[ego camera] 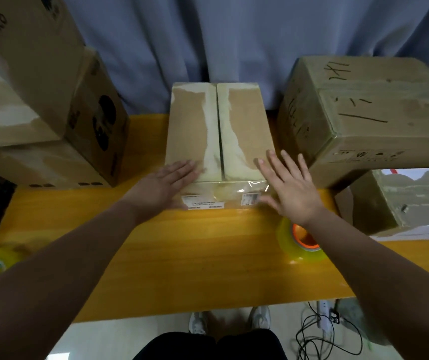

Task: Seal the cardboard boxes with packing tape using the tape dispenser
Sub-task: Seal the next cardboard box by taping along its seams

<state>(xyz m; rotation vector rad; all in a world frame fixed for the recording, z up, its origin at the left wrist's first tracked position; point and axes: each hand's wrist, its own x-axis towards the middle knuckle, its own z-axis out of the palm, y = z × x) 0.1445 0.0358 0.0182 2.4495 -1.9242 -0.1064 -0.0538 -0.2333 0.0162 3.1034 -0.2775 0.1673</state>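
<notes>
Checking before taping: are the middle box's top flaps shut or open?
Shut. Both flaps of the middle box lie flat and meet along a narrow centre seam.

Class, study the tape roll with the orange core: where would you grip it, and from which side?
Probably the outer rim of the tape roll, from above with the right hand: it seems to lie flat, core hole upward, directly under that wrist.

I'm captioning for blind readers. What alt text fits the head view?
A person's left hand and right hand, fingers straight, are at the near corners of a closed cardboard box on a yellow table. A tape roll sits by the right wrist; larger boxes stand either side.
</notes>
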